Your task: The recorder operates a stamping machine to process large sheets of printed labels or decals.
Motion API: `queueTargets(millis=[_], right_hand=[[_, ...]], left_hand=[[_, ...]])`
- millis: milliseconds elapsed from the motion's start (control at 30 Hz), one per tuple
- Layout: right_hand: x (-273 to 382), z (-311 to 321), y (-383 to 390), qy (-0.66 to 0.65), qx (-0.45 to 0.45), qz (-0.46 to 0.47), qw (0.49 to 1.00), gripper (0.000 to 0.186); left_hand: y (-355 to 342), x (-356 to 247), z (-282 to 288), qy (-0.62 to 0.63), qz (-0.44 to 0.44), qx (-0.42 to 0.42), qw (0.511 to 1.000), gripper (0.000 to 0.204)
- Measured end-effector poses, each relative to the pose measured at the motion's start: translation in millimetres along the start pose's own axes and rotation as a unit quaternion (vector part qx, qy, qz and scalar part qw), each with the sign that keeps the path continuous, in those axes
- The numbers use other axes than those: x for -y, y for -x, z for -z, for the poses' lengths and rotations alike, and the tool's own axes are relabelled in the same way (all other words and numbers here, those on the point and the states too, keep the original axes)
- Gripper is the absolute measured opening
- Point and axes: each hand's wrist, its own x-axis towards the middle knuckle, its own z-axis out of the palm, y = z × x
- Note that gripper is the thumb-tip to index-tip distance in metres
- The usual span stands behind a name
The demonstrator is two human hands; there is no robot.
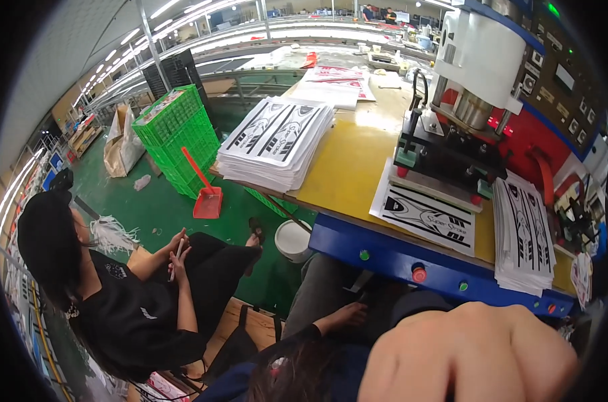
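Note:
My right hand point(468, 352) is raised very close to the camera at the lower right. Its back and knuckles show, while its fingertips run out of the picture. Low in the middle, in shadow, my left hand point(344, 317) lies by my lap with its fingers loosely stretched and nothing seen in it. In front of me a white sheet with black printing point(421, 218) lies on the yellow tabletop, partly under the plate of a press machine point(475, 84). Similar printed sheets are stacked to the left point(274, 141) and to the right point(525, 234) of the press.
A blue panel point(384, 258) with green and red buttons runs along the table's front. To the left are a white bucket point(292, 241), a red dustpan point(208, 201) and green crates point(177, 137). A seated person in black point(140, 301) holds a phone.

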Motion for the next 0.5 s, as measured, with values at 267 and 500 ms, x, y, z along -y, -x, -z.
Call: queueTargets(millis=[267, 500], right_hand=[[-11, 50, -36, -0.146, 0.403, -0.206, 0.880, 0.033], [47, 127, -61, 0.072, 0.597, -0.324, 0.730, 0.036]], left_hand=[[-6, 3, 10, -0.040, -0.012, -0.019, 0.999, 0.053], [94, -110, -14, -0.201, -0.158, 0.023, 0.967, 0.048]])
